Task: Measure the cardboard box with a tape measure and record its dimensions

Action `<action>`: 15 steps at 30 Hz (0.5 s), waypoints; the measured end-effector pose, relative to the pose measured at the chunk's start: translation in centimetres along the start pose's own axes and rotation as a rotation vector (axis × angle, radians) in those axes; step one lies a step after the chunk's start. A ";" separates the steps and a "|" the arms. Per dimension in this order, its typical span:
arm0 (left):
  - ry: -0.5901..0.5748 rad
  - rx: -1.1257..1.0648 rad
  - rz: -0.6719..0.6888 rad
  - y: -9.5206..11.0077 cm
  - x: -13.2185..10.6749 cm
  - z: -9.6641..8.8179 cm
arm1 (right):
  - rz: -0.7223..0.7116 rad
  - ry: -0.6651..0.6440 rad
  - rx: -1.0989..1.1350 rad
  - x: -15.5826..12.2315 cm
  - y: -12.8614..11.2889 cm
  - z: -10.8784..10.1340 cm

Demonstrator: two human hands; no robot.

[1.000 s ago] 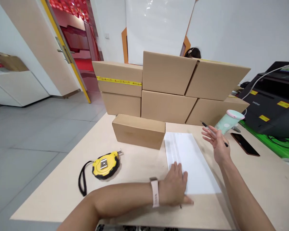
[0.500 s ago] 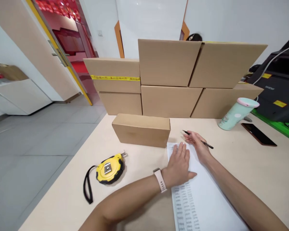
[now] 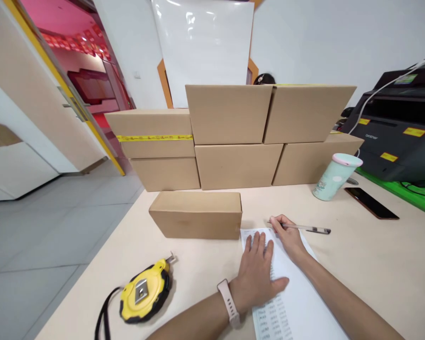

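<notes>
My left hand (image 3: 257, 271) lies flat on a sheet of paper (image 3: 301, 302), fingers spread, with a pale pink watch band on the wrist. Rows of small writing run down the sheet's left side. In my right hand (image 3: 286, 236) is a slim pen (image 3: 313, 229), pinched by the fingers, its tip pointing left at the top of the sheet. A low cardboard box (image 3: 198, 222) stands just beyond the sheet, to the left. A yellow and black tape measure (image 3: 147, 293) with a wrist strap rests left of my left arm, its metal end hook sticking out.
Several larger cardboard boxes (image 3: 233, 165) are stacked in two layers across the back of the table. To the right stand a mint cup (image 3: 335, 179), a dark phone (image 3: 371, 203) and a black printer (image 3: 393, 127). A person's head (image 3: 264, 79) shows behind the boxes.
My view has tilted up and shifted, so everything sits lower in the picture. The pen has turned in my right hand, its tip now at the top of the sheet. My left hand stays on the paper.
</notes>
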State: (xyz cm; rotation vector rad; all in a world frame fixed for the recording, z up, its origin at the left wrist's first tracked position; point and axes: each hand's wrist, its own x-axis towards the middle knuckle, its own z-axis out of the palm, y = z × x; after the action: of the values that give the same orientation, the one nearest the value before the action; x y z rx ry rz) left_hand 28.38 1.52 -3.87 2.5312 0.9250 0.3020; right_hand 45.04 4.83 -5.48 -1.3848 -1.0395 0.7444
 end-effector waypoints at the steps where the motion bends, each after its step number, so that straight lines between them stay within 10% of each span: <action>1: -0.004 -0.004 -0.005 0.0 0.0 0.0 | -0.018 0.024 -0.031 0.0 0.1 0.1; 15: -0.023 -0.027 -0.011 0.1 0.1 -0.1 | -0.081 0.069 -0.096 0.4 0.5 0.2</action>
State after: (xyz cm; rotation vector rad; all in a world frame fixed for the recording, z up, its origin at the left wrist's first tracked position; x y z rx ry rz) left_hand 28.47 1.58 -3.69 2.4995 0.9197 0.2797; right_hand 45.14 5.30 -5.95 -1.4316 -1.0826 0.5896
